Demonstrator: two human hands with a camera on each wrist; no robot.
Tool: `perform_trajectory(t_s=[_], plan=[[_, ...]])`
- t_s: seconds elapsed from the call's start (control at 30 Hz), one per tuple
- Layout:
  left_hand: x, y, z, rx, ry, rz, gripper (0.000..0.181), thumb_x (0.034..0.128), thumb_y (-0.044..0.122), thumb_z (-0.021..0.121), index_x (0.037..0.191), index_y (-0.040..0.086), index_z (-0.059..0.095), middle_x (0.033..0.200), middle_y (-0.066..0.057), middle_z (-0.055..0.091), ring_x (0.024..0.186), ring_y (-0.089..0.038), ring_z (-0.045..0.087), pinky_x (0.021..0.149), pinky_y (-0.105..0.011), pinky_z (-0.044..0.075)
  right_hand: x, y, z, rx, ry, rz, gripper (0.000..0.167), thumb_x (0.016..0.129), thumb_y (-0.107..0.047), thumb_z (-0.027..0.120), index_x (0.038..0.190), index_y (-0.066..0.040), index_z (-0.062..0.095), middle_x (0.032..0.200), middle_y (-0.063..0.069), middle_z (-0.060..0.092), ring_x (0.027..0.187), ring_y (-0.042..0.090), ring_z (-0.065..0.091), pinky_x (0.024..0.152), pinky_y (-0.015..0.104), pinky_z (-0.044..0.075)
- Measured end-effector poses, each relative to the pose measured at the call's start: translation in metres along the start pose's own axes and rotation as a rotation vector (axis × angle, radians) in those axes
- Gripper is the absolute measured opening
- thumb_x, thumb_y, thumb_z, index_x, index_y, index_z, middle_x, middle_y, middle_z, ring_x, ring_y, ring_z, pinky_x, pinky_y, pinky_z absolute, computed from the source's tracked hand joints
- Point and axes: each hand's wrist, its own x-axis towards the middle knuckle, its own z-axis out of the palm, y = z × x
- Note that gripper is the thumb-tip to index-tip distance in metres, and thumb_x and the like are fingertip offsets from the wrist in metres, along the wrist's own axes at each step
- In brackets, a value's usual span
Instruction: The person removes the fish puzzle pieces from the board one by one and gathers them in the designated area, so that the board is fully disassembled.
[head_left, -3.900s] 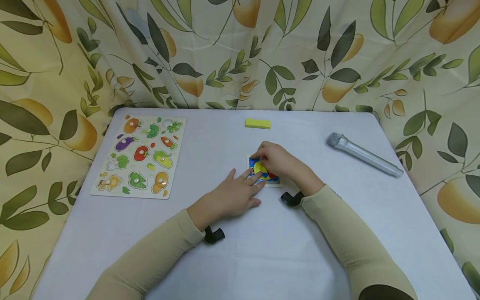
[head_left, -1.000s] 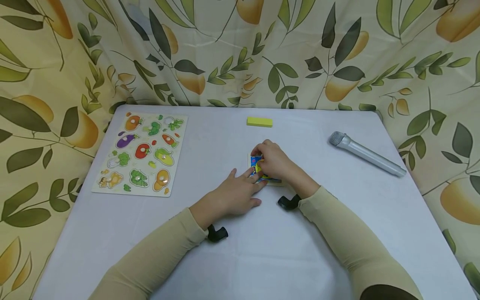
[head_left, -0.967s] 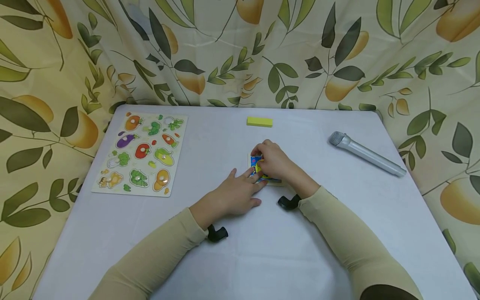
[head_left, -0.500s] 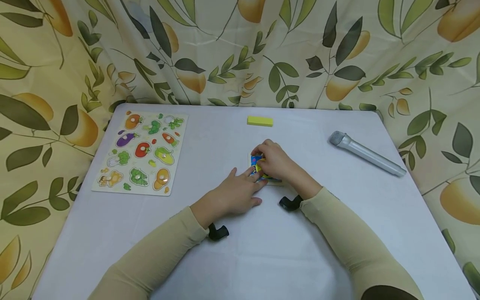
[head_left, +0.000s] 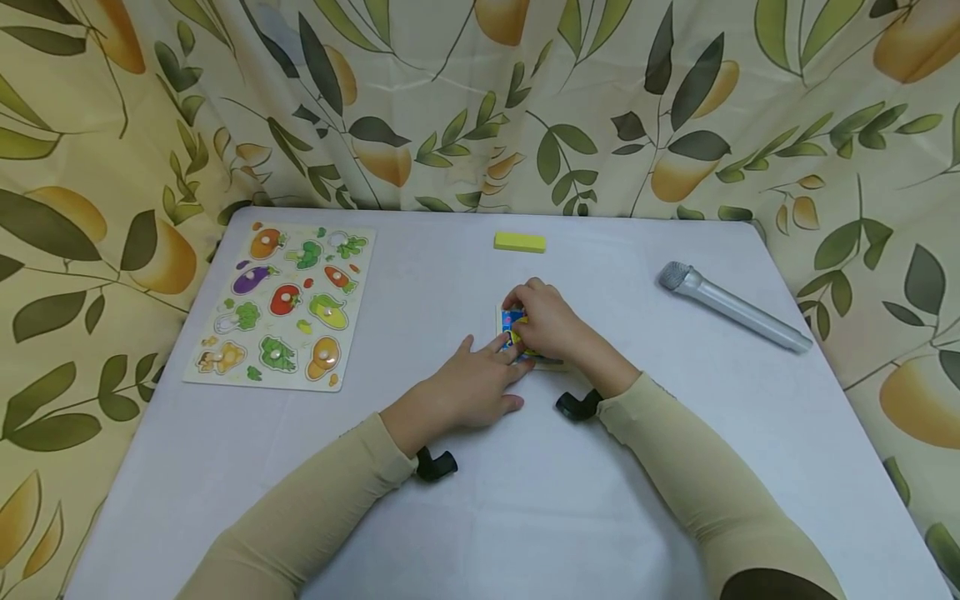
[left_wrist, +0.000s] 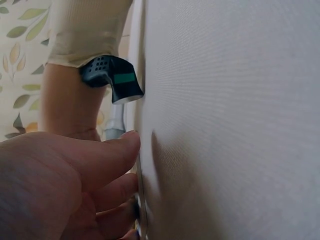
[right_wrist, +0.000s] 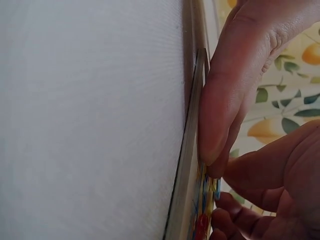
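A small picture puzzle (head_left: 513, 317) with blue and yellow parts lies flat on the white table, mostly covered by both hands. My left hand (head_left: 474, 386) rests its spread, straight fingers on the puzzle's near left part. Over the puzzle's right side, my right hand (head_left: 550, 320) curls its fingers and pinches a puzzle piece. In the right wrist view, a thin blue-edged puzzle piece (right_wrist: 217, 188) sits at the fingertips of that right hand (right_wrist: 290, 185), just above the wooden board (right_wrist: 186, 172). The piece's shape is hidden.
Left on the table lies a vegetable peg puzzle board (head_left: 300, 329). A yellow block (head_left: 520, 242) lies beyond the hands, and a silver microphone (head_left: 735, 308) lies to the right. Black wrist cameras (head_left: 437, 465) hang under both wrists. A patterned curtain (head_left: 465, 100) stands behind the table.
Compared with about four seconds ago, my right hand has lowered and covers more of the puzzle, hiding its red part. Over the last second both hands stay nearly still.
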Motion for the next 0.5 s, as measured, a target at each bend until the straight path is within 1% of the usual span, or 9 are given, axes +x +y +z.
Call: perform_trajectory(t_s=[0.17, 0.27, 0.5], plan=[[-0.0002, 0.0002, 0.0001, 0.002, 0.002, 0.003, 0.067, 0.1095, 0.054, 0.055, 0.169, 0.031, 0.036, 0.181, 0.002, 0.024, 0.171, -0.024, 0.013, 0.131, -0.071, 0.02, 0.0, 0.0011, 0.0006, 0.013, 0.014, -0.003, 0.03, 0.1, -0.006, 0.068, 0.129, -0.005, 0.069, 0.122, 0.015, 0.063, 0.113, 0.034, 0.057, 0.097, 0.047, 0.05], [-0.0002, 0.0002, -0.0001, 0.004, 0.004, 0.004, 0.067, 0.1096, 0.054, 0.055, 0.17, 0.031, 0.035, 0.181, 0.002, 0.024, 0.171, -0.024, 0.013, 0.132, -0.07, 0.019, -0.0004, 0.0015, 0.0007, 0.035, 0.03, 0.006, 0.03, 0.101, -0.005, 0.068, 0.131, -0.005, 0.07, 0.122, 0.015, 0.063, 0.111, 0.032, 0.059, 0.097, 0.046, 0.051], [0.0001, 0.0001, 0.0001, 0.02, 0.007, 0.007, 0.067, 0.1098, 0.054, 0.054, 0.17, 0.031, 0.035, 0.181, 0.003, 0.023, 0.171, -0.024, 0.014, 0.131, -0.071, 0.02, -0.0028, 0.0009, -0.0011, 0.123, 0.094, 0.021, 0.024, 0.101, -0.003, 0.068, 0.122, -0.009, 0.078, 0.118, 0.013, 0.065, 0.1, 0.028, 0.062, 0.089, 0.043, 0.055]])
